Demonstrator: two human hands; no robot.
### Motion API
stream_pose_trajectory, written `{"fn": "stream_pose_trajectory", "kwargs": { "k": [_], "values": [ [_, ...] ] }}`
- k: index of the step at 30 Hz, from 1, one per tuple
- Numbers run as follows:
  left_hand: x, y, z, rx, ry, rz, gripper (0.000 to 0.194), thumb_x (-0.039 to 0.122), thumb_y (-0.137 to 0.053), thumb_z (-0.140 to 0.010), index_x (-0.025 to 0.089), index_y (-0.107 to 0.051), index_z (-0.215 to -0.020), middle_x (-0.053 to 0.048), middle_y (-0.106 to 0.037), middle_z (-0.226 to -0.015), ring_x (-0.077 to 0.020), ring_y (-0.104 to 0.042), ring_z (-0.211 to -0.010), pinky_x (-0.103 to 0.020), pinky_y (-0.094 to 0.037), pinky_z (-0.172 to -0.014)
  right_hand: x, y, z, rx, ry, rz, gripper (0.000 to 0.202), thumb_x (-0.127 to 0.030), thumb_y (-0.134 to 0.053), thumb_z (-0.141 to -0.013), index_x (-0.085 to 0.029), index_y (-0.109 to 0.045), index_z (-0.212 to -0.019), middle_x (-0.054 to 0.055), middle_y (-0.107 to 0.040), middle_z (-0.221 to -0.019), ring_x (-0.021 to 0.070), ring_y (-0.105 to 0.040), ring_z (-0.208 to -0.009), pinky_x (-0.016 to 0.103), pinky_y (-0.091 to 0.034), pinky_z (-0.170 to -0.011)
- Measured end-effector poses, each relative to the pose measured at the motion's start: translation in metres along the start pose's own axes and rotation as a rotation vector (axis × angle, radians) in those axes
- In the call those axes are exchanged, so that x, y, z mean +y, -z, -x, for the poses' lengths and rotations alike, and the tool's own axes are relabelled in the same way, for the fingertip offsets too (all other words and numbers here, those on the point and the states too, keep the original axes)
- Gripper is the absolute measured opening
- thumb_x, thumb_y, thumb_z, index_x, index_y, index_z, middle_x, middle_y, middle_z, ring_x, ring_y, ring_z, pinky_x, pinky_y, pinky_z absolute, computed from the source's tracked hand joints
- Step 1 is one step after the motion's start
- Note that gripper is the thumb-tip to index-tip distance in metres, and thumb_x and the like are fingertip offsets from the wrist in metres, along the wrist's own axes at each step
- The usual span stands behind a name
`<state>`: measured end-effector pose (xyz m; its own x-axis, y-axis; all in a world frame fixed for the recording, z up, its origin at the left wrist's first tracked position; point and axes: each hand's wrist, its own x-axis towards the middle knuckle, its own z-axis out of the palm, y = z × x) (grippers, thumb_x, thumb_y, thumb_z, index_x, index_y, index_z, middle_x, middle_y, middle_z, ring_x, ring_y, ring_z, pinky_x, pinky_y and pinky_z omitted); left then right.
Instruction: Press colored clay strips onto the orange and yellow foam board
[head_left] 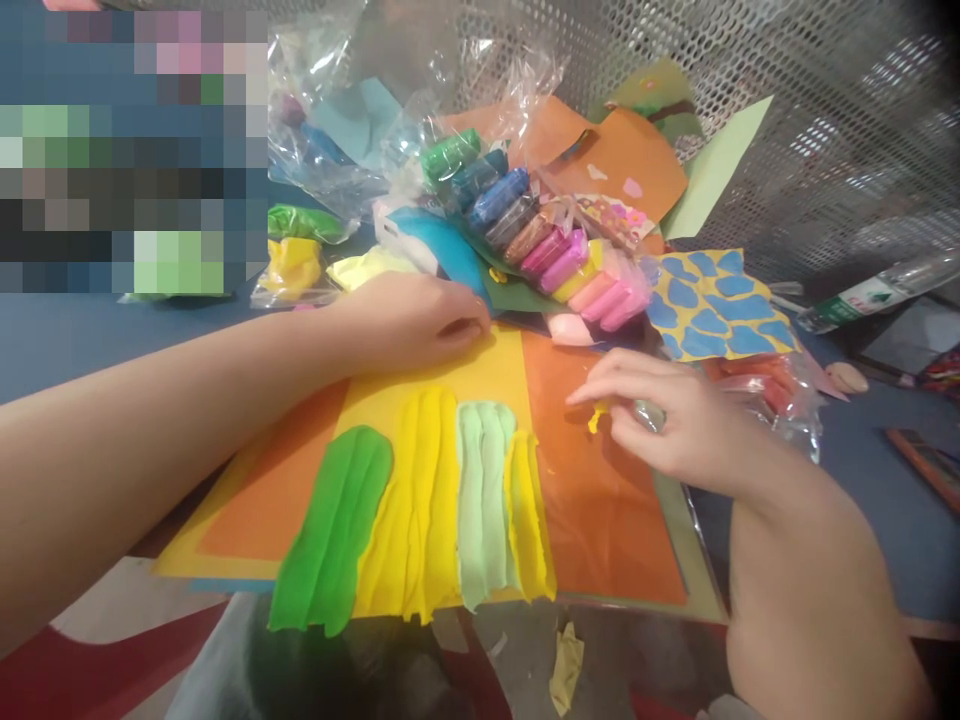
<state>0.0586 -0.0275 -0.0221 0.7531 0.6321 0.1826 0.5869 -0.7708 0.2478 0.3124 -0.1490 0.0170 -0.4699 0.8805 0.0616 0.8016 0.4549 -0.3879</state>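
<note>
My left hand (420,318) is curled closed and rests on the upper part of a yellow sheet of paper (491,375); nothing shows in its hollow. My right hand (664,415) hovers over the orange paper (600,520), its fingers bent round a small scrap of yellow clay (598,417). A shiny clear piece (649,415) shows under that palm; its kind is unclear. Ridged clay strips lie side by side on the yellow sheet: green (334,530), wide yellow (420,500), pale mint (487,500) and narrow yellow (531,515).
Behind my hands lies a clear bag with several coloured clay sticks (517,215). A blue-patched yellow card (724,305) and a plastic bottle (877,290) are at right. Clay packets (292,265) lie at left. A perforated metal panel (750,60) stands at the back.
</note>
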Motion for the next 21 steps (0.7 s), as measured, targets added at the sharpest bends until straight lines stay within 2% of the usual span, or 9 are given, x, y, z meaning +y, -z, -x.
{"fn": "stream_pose_trajectory", "kwargs": {
  "k": [2,5,7,11,14,16,18,21],
  "values": [
    [0.000,0.000,0.000,0.007,-0.015,0.023,0.032,0.034,-0.041,-0.087,0.029,-0.068,-0.104,0.004,-0.069,-0.105,-0.0177,-0.064,-0.087,-0.027,-0.044,-0.072,0.001,-0.004,-0.003,0.002,0.052,-0.042,0.032,-0.002,-0.043,-0.074,-0.023,-0.066,-0.080,0.000,-0.067,-0.085,0.0130,-0.063,-0.075,0.025,-0.046,-0.070],
    [0.001,0.001,0.001,0.045,-0.041,0.071,0.032,0.030,-0.041,-0.087,0.026,-0.068,-0.103,0.001,-0.068,-0.108,-0.0168,-0.063,-0.086,-0.027,-0.044,-0.072,0.002,-0.010,-0.007,-0.023,0.103,-0.100,0.028,-0.001,-0.038,-0.069,-0.020,-0.054,-0.057,-0.002,-0.059,-0.060,0.0109,-0.056,-0.058,0.025,-0.041,-0.059],
    [0.002,0.004,0.003,0.084,-0.044,0.096,0.031,0.028,-0.041,-0.088,0.024,-0.068,-0.102,-0.001,-0.068,-0.105,-0.0159,-0.063,-0.083,-0.026,-0.043,-0.070,0.001,-0.015,-0.010,-0.026,0.096,-0.141,0.026,-0.003,-0.038,-0.070,-0.020,-0.048,-0.054,-0.003,-0.054,-0.053,0.0101,-0.050,-0.051,0.025,-0.037,-0.054],
    [0.005,0.010,0.005,0.128,-0.033,0.116,0.029,0.024,-0.043,-0.086,0.022,-0.069,-0.100,-0.003,-0.069,-0.100,-0.0150,-0.062,-0.079,-0.026,-0.044,-0.070,-0.002,-0.023,-0.017,-0.052,0.021,-0.141,0.018,-0.015,-0.046,-0.078,-0.019,-0.052,-0.062,-0.002,-0.055,-0.057,0.0099,-0.046,-0.050,0.024,-0.035,-0.052],
    [0.003,0.013,0.007,0.123,-0.010,0.123,0.029,0.022,-0.044,-0.085,0.022,-0.069,-0.099,-0.002,-0.070,-0.101,-0.0153,-0.063,-0.081,-0.026,-0.044,-0.072,0.000,-0.029,-0.020,-0.050,-0.010,-0.133,0.019,-0.022,-0.050,-0.082,-0.019,-0.054,-0.063,-0.001,-0.058,-0.061,0.0117,-0.052,-0.056,0.024,-0.038,-0.055],
    [0.001,0.015,0.008,0.122,0.012,0.128,0.029,0.022,-0.044,-0.085,0.022,-0.069,-0.099,-0.002,-0.071,-0.102,-0.0150,-0.063,-0.082,-0.025,-0.044,-0.071,0.004,-0.032,-0.021,-0.009,-0.024,-0.160,0.016,-0.019,-0.047,-0.083,-0.018,-0.061,-0.074,0.002,-0.067,-0.075,0.0141,-0.060,-0.069,0.025,-0.043,-0.062],
    [-0.001,0.016,0.009,0.126,0.028,0.137,0.029,0.023,-0.044,-0.085,0.022,-0.069,-0.100,-0.001,-0.071,-0.102,-0.0145,-0.063,-0.081,-0.024,-0.044,-0.069,0.008,-0.034,-0.021,0.045,-0.025,-0.206,0.023,-0.013,-0.041,-0.083,-0.019,-0.063,-0.090,0.004,-0.071,-0.091,0.0158,-0.064,-0.084,0.026,-0.047,-0.073],
    [-0.003,0.017,0.009,0.120,0.041,0.158,0.029,0.022,-0.044,-0.085,0.022,-0.068,-0.101,-0.001,-0.071,-0.101,-0.0142,-0.064,-0.083,-0.023,-0.045,-0.069,0.014,-0.036,-0.022,0.110,-0.002,-0.240,0.032,-0.006,-0.037,-0.079,-0.019,-0.063,-0.093,0.004,-0.070,-0.095,0.0157,-0.064,-0.088,0.026,-0.049,-0.077]
  ]
}}
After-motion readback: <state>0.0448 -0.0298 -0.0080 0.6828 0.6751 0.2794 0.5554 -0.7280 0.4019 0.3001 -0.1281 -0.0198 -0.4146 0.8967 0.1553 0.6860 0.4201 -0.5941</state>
